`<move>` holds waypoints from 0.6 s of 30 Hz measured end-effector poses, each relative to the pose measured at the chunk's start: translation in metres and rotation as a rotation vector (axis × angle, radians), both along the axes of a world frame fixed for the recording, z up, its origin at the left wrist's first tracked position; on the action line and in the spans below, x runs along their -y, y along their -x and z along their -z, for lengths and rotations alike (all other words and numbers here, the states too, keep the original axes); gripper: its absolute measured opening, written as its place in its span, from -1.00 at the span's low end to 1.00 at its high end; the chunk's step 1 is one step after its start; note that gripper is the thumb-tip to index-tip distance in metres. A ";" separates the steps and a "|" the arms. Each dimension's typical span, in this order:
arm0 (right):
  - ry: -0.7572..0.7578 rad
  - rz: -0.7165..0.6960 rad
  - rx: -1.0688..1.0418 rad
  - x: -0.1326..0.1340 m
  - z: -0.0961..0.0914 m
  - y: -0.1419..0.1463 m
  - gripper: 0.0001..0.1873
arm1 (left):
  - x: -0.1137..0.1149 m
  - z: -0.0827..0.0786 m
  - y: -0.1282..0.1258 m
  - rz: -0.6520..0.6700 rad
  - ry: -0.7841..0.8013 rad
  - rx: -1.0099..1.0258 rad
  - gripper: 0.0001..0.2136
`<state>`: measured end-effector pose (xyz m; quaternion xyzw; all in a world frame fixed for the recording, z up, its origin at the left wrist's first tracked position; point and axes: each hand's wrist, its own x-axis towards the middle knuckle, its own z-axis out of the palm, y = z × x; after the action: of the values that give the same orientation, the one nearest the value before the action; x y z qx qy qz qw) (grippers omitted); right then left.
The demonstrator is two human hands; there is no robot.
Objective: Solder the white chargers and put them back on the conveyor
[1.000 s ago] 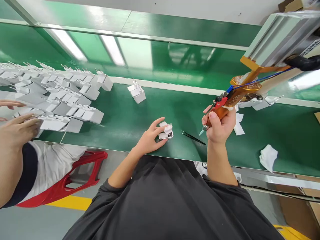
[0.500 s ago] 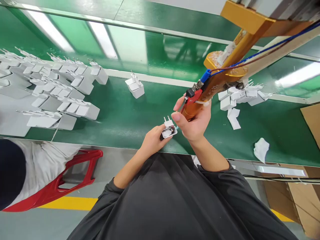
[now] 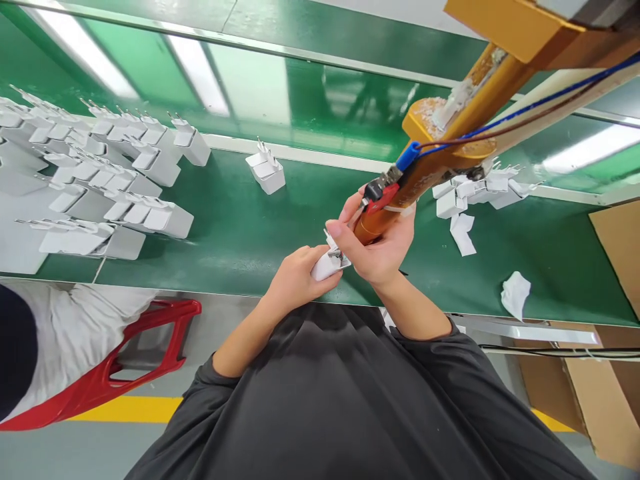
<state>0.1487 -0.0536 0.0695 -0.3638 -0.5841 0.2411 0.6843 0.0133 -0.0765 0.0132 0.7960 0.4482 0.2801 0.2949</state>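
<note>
- Holding the white charger adapter just above the near edge of the green surface, the left hand is closed around its body from below and from the left; I read that as a firm grip.
- I see the adapter's long axis running roughly left to right, with the end that carries the metal prongs turned up and toward the right hand.
- The right hand is wrapped around the orange-handled tool, thumb laid along its lower end, and sits just right of the adapter, touching it or nearly so.
- The tool slants down from upper right to lower left. Its tip is hidden between thumb and adapter, so I cannot tell whether it makes contact.
- Both hands meet in front of my chest. The left forearm comes in from the lower left and the right wrist is bent sharply inward.
- A red switch and a blue connector sit higher up the tool, where the wires lead off.
- Rows of adapters lie well apart to the left, a lone adapter stands farther back, and a crumpled wipe lies to the right.
</note>
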 end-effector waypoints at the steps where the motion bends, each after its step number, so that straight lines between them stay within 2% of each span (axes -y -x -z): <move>1: 0.006 0.003 0.004 0.000 0.000 -0.001 -0.61 | -0.001 -0.002 0.000 0.005 -0.006 -0.018 -0.75; 5: 0.049 -0.027 0.014 0.001 0.003 -0.005 -0.69 | -0.001 -0.008 0.002 0.017 -0.021 -0.066 -0.76; 11: -0.033 -0.055 -0.038 -0.002 0.000 -0.001 -0.66 | -0.001 -0.006 0.002 0.023 -0.041 -0.067 -0.75; 18: -0.005 -0.047 -0.054 -0.002 0.000 0.001 -0.70 | -0.004 -0.005 0.001 0.019 -0.070 -0.098 -0.77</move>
<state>0.1475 -0.0515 0.0699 -0.3417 -0.5742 0.2653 0.6951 0.0121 -0.0729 0.0184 0.8229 0.4444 0.2534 0.2474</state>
